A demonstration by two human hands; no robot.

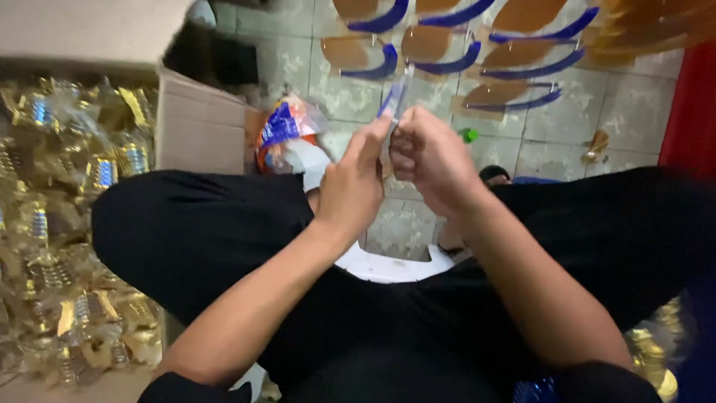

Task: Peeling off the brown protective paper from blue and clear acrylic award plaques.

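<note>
Clear plastic strip with a blue edge [395,95] stands upright between my two hands, above my crossed legs in black trousers [194,231]. My left hand [350,186] has its grip closed on the strip's lower left side, thumb and forefinger stretched up along it. My right hand [429,157] is clamped on the lower right side, fingers curled in tight, touching the left hand. The strip's top pokes out above both sets of fingertips; it is blurred, so I cannot tell its exact shape. Beyond it, on the tiled floor [567,119], lie rows of brown sheets with curved blue bands [514,93]. At my left an open cardboard box [198,123] holds gold-coloured packets [67,224]. A crumpled blue and orange bag [287,130] lies just beside the box.
</note>
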